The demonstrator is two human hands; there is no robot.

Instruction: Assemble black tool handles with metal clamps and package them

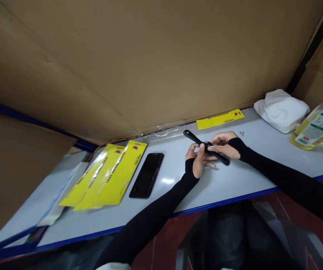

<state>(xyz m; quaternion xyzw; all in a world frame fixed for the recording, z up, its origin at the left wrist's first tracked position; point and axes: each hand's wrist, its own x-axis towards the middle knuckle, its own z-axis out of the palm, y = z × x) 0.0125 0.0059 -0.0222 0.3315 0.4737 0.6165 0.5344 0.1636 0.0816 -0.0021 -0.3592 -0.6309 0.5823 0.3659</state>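
Observation:
A long black bar-shaped tool (pixel 195 140) lies slanted just above the white table (pixel 234 180), held by both hands near its middle. My left hand (pixel 198 160) has its fingers curled around the tool from below. My right hand (pixel 225 144) pinches the tool from the right, thumb and fingers closed on it. Both arms wear black sleeves. A small metal screw (pixel 241 133) lies on the table just beyond my right hand.
A black phone (pixel 147 174) lies face up left of my hands. Yellow cards (pixel 107 176) are stacked further left, another yellow card (pixel 220 119) at the back. A clear plastic bag (pixel 165 133), a white cloth (pixel 281 109) and a bottle of yellow liquid (pixel 316 125) sit along the cardboard wall (pixel 150 56).

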